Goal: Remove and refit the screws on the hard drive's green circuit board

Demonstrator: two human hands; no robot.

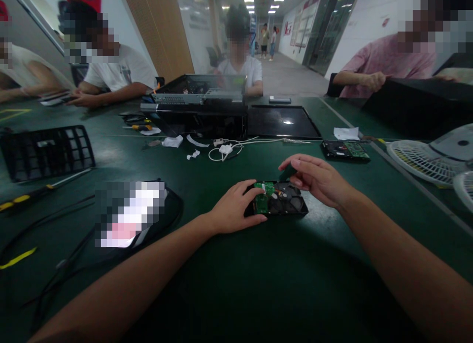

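A hard drive (290, 200) lies on the green table with its green circuit board (263, 200) facing up and a round hub near its middle. My left hand (232, 207) is closed around the drive's left end, thumb along the near edge and fingers over the board. Just above the drive's far right corner hovers my right hand (316, 178), its fingers half curled and apart. A dark green patch shows between those fingers; whether it is the table or a small piece, I cannot tell. Another hard drive (345, 151) rests farther back on the right.
An opened computer case (199, 116) and a black panel (284, 121) stand across the table. At left are a phone (131, 215), a screwdriver (48, 188) and a black grille (48, 153). A white fan (424, 155) lies at right. Several people sit around.
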